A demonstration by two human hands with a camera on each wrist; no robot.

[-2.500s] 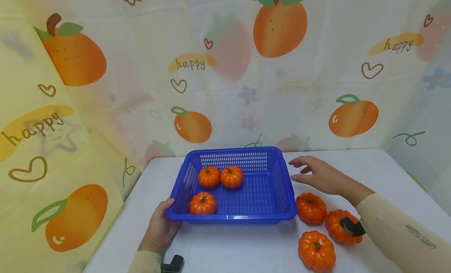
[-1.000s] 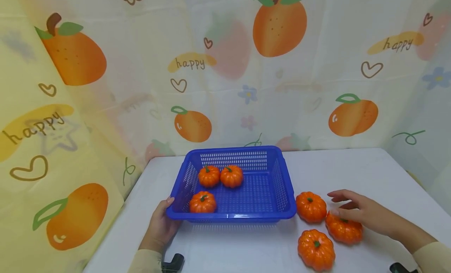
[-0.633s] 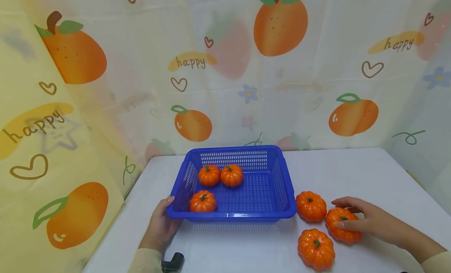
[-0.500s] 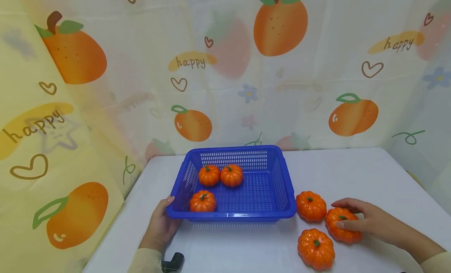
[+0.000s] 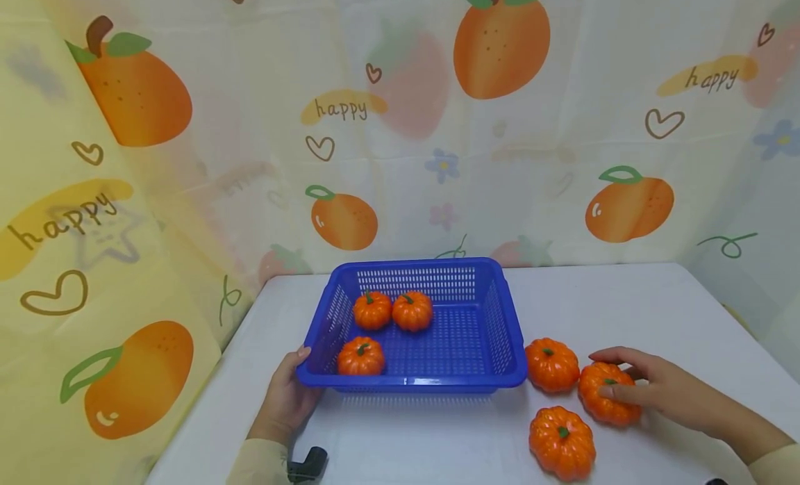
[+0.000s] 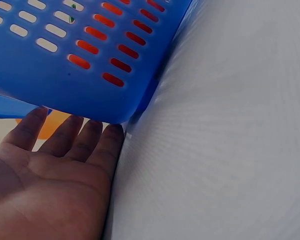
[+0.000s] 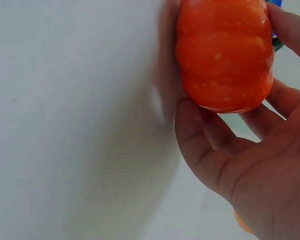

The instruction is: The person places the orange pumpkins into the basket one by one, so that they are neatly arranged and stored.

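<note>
A blue plastic basket (image 5: 409, 382) stands on the white table with three small orange pumpkins inside: two at the back left, one pumpkin (image 5: 361, 357) at the front left. My left hand (image 5: 284, 399) holds the basket's front left corner, thumb at the rim and fingertips against the wall in the left wrist view. To the right of the basket, my right hand (image 5: 665, 390) grips a pumpkin (image 5: 603, 401), thumb on top near the green stem. In the right wrist view, fingers curl around and under this pumpkin (image 7: 225, 55). Its far side is hidden there.
Two more pumpkins lie loose right of the basket: one pumpkin (image 5: 553, 365) close to its wall, another pumpkin (image 5: 562, 443) nearer the front. A patterned cloth (image 5: 400, 158) hangs behind the table (image 5: 400, 443) and along its sides.
My right hand has come from beside the basket's right rim down to the rightmost pumpkin and taken hold of it; that pumpkin has shifted slightly upward. The left hand stays on the basket.
</note>
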